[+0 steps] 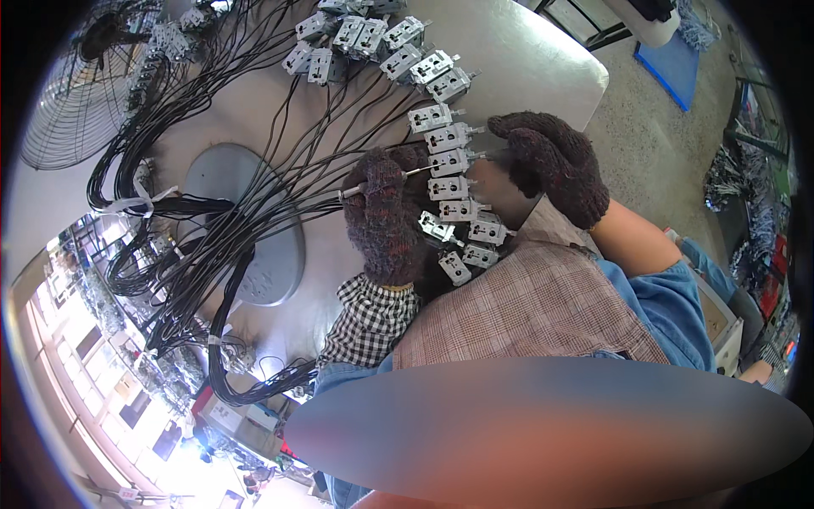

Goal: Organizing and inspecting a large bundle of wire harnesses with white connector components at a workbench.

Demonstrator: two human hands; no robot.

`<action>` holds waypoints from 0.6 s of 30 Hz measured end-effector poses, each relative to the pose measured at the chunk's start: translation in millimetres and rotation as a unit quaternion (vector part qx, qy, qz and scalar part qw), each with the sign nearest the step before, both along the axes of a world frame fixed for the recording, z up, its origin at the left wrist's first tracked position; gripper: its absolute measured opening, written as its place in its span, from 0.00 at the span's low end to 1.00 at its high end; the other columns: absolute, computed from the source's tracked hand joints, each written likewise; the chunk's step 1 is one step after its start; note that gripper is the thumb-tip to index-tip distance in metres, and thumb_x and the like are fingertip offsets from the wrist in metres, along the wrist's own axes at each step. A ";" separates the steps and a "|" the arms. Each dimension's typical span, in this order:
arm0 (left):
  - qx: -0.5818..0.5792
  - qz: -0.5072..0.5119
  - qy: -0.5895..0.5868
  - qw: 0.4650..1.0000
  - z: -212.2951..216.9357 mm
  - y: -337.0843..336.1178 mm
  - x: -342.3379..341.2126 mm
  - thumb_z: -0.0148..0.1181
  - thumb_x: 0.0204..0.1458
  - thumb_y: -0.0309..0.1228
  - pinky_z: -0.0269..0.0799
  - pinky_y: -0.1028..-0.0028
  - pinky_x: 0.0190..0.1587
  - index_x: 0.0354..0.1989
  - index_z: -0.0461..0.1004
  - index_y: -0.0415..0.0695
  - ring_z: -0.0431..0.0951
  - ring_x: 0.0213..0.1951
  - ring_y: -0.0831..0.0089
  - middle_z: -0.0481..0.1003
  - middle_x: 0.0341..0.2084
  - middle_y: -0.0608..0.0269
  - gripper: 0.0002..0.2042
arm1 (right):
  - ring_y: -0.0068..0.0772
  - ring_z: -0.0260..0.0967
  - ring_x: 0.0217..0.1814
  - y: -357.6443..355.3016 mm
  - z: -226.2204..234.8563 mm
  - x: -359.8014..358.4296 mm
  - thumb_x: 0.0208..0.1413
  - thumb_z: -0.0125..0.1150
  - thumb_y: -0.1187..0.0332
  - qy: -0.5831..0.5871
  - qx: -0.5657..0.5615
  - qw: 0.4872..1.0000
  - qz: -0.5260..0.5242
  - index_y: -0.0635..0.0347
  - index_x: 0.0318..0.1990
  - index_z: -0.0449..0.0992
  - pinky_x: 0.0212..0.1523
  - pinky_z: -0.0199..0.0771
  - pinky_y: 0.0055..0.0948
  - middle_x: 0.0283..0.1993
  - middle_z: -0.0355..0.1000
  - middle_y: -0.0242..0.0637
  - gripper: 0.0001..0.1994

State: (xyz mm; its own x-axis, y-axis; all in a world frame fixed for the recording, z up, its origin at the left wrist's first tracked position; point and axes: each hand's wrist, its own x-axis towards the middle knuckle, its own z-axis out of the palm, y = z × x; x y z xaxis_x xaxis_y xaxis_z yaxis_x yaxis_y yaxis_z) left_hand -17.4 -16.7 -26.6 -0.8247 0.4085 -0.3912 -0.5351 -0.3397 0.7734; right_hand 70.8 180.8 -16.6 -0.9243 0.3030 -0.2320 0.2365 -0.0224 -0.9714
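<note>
**Holding a thin rod (350, 192) against a column of metal units (449, 188), work apparently partway**

The column stands between two dark knitted gloves. Just to its left, the left hand (379, 216) has its fingers closed around the rod, whose narrow tip meets or nearly meets the third unit (449, 162) from the column's far end; whether it enters cannot be told. Just to the column's right, the right hand (555, 170) has bent, partly curled fingers near the units' projecting ends; whether they grip anything is unclear.

Beyond the column's far end lies a cluster of similar units (370, 38) with black cables (216, 206) running toward it. These look joined to their cables, so that share is probably done. At the column's near end sit a few loosely angled units (454, 268) with no visible cable; they and the lower column are probably left. Well left of the column, the cables cross a grey disc (275, 282).
</note>
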 end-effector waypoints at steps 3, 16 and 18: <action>0.045 -0.040 -0.033 0.998 10.8 1.2 -2.7 0.51 0.57 0.37 0.77 0.64 0.39 0.45 0.67 0.33 0.77 0.39 0.61 0.74 0.38 0.50 0.17 | 0.18 0.67 0.20 -0.7 -2.0 -1.5 0.63 0.46 0.62 0.036 0.014 0.999 0.000 0.60 0.48 0.72 0.19 0.65 0.21 0.28 0.71 0.34 0.14; 0.014 -0.004 -0.058 0.998 14.6 7.5 1.0 0.41 0.60 0.44 0.79 0.59 0.35 0.44 0.66 0.32 0.78 0.35 0.52 0.73 0.38 0.36 0.22 | 0.18 0.64 0.20 8.2 -0.5 -6.9 0.62 0.48 0.62 0.022 -0.017 0.999 0.017 0.56 0.51 0.72 0.20 0.65 0.22 0.22 0.69 0.31 0.14; 0.035 0.011 -0.058 0.998 13.9 7.5 1.3 0.42 0.60 0.43 0.78 0.59 0.37 0.44 0.66 0.31 0.78 0.36 0.51 0.73 0.39 0.37 0.21 | 0.17 0.65 0.23 9.1 -7.7 -5.5 0.62 0.49 0.62 0.090 0.050 0.995 0.010 0.55 0.52 0.72 0.23 0.66 0.21 0.25 0.70 0.31 0.14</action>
State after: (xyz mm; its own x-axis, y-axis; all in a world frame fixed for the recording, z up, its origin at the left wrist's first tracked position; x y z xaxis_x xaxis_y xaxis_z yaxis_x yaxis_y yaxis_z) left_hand -16.1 -9.1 -12.7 -0.7845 0.4212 -0.4551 -0.6114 -0.4030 0.6810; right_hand 65.3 189.9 -24.3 -0.9544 0.2969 -0.0312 0.0570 0.0787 -0.9953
